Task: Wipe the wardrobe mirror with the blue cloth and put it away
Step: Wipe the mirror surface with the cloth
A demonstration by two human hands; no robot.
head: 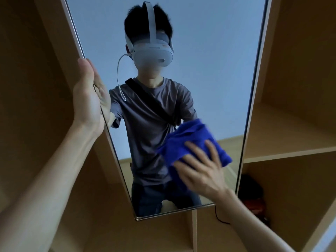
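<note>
Mirror glass fills the middle of the view, a tall panel in a thin pale frame, set on the wardrobe of light wood. Against its lower right part lies the blue cloth, bunched and folded, flat on the glass not far from the mirror's right edge and above its bottom edge. The right hand lies on the cloth with fingers spread and nearly straight, pressing it to the glass; the fingertips rest on the blue fabric and none curl round it. The hand and cloth look slightly blurred. The left hand is at the mirror's left edge, about halfway up, palm against the frame, with the fingers wrapped round the edge so that they show only as a reflection on the glass side; it grips that edge. Both forearms reach up from the bottom corners of the view. In the glass stands the reflection of a person in a grey T-shirt with a dark strap across the chest, wearing a white headset with a thin white cable hanging from it. To the right of the mirror the wardrobe has open compartments parted by a shelf; in the lower one sits a dark object I cannot make out, and a black cord trails below the mirror's bottom right corner.
</note>
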